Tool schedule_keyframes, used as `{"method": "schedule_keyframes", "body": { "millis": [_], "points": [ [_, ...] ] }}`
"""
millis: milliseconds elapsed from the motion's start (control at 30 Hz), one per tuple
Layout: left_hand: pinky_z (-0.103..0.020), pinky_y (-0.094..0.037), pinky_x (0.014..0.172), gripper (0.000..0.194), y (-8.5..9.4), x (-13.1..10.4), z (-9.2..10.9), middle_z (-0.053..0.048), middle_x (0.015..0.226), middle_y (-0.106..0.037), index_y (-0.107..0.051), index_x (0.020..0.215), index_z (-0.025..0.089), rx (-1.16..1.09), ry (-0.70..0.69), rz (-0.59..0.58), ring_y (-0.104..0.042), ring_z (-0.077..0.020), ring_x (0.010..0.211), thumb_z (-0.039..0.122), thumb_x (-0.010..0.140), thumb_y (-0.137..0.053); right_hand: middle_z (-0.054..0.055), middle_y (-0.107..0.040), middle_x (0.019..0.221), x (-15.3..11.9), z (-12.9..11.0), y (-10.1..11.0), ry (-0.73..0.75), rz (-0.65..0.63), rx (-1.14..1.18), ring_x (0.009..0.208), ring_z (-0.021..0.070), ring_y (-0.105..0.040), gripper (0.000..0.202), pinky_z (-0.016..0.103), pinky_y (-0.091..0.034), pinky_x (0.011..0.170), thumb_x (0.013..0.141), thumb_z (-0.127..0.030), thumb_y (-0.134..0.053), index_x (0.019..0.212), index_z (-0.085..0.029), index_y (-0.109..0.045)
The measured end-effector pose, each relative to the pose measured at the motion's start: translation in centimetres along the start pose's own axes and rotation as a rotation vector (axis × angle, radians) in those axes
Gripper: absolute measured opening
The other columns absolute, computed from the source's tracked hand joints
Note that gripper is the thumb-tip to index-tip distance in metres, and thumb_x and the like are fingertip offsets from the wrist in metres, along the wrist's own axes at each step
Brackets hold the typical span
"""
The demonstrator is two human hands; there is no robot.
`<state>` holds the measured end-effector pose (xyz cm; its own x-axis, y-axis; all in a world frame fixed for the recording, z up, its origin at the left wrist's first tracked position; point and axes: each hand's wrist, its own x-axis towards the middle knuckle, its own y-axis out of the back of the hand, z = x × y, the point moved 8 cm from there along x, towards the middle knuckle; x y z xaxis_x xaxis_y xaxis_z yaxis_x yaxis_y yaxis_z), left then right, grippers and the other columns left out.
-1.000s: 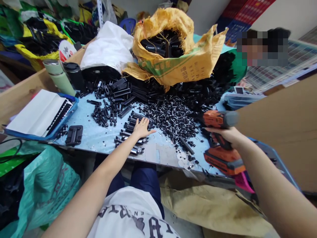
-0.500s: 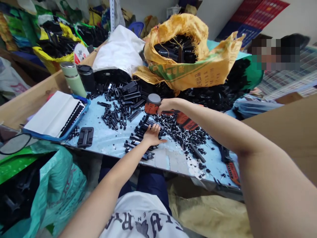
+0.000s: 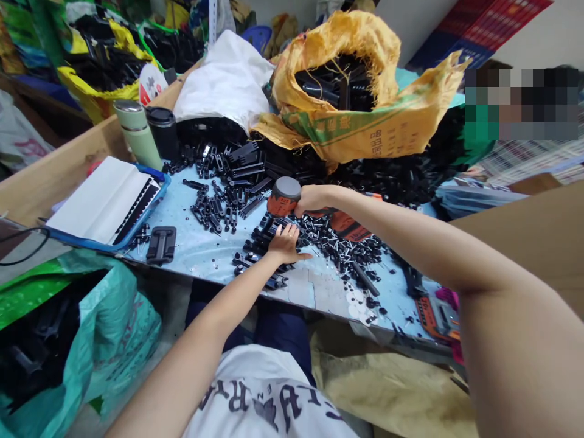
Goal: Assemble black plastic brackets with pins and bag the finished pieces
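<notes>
My right hand (image 3: 316, 199) is wrapped round the handle of an orange and black cordless drill (image 3: 283, 198), its round grey back end facing up toward me. The drill's tip is hidden behind its body, over a row of black plastic parts (image 3: 260, 246). My left hand (image 3: 285, 244) lies flat across that row, fingers stretched and thumb out to the right, just below the drill. Beside the hands spreads a pile of small screws and black bits (image 3: 340, 243). More loose black clips (image 3: 214, 210) lie to the left.
An orange woven sack (image 3: 365, 131) and a white sack (image 3: 223, 79) of black parts stand behind. At left are a blue tray (image 3: 109, 246), a green flask (image 3: 139, 137) and a black cup (image 3: 162, 131). An orange battery (image 3: 431, 319) lies near the right edge. Another person is at back right.
The view has shifted slightly, bringing a pink item into sight at the right edge. My right hand still grips the drill, and my left hand stays on the row of parts.
</notes>
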<state>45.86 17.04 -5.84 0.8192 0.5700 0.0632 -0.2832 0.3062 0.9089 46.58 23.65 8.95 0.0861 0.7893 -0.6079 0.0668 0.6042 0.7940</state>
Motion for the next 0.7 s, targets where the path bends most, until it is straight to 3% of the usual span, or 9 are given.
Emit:
{"method": "schedule_keyframes", "body": {
  "millis": [167, 300, 433, 567, 700],
  "points": [
    [-0.046, -0.006, 0.113, 0.093, 0.3, -0.9, 0.3, -0.015, 0.151, -0.019, -0.027, 0.141, 0.007, -0.006, 0.038, -0.052, -0.011, -0.0267, 0.14, 0.075, 0.078, -0.021, 0.001, -0.057, 0.061, -1.1, -1.6, 0.0, 0.016, 0.022, -0.075, 0.054, 0.0125, -0.05, 0.018, 0.023, -0.037, 0.048, 0.062, -0.021, -0.063, 0.077, -0.011, -0.066],
    [-0.045, -0.007, 0.114, 0.095, 0.4, -5.2, 0.5, -0.014, 0.151, -0.018, -0.024, 0.141, 0.008, -0.022, 0.039, -0.002, -0.008, -0.0262, 0.141, 0.077, 0.077, -0.021, 0.001, -0.057, 0.059, -3.4, -2.7, -0.4, 0.009, 0.032, -0.082, 0.054, 0.0143, -0.053, 0.019, 0.024, -0.038, 0.047, 0.06, -0.025, -0.064, 0.075, -0.013, -0.066],
    [-0.045, -0.006, 0.114, 0.098, 0.2, -9.0, 0.2, -0.015, 0.151, -0.018, -0.021, 0.142, 0.007, -0.018, 0.028, 0.049, -0.007, -0.0271, 0.141, 0.079, 0.076, -0.023, 0.001, -0.057, 0.057, -3.9, -4.2, -1.5, 0.081, 0.007, -0.115, 0.054, 0.0143, -0.054, 0.017, 0.024, -0.038, 0.047, 0.06, -0.023, -0.063, 0.075, -0.014, -0.065],
    [-0.046, -0.009, 0.114, 0.096, 0.1, -9.4, 0.3, -0.012, 0.151, -0.019, -0.021, 0.143, 0.011, -0.026, -0.003, 0.013, -0.01, -0.0276, 0.14, 0.079, 0.075, -0.023, 0.0, -0.058, 0.059, -3.5, -5.0, -2.5, 0.122, -0.027, -0.121, 0.055, 0.0144, -0.054, 0.019, 0.023, -0.039, 0.048, 0.06, -0.021, -0.062, 0.077, -0.014, -0.066],
    [-0.047, -0.013, 0.112, 0.095, 0.8, -9.1, 0.6, -0.015, 0.147, -0.029, -0.031, 0.139, 0.009, 0.024, -0.043, 0.076, -0.018, -0.0304, 0.138, 0.079, 0.074, -0.028, 0.002, -0.062, 0.064, -4.5, -5.3, -2.0, 0.116, 0.052, -0.107, 0.063, 0.0175, -0.058, 0.027, 0.024, -0.041, 0.053, 0.059, -0.025, -0.067, 0.085, -0.017, -0.067]
  ]
}}
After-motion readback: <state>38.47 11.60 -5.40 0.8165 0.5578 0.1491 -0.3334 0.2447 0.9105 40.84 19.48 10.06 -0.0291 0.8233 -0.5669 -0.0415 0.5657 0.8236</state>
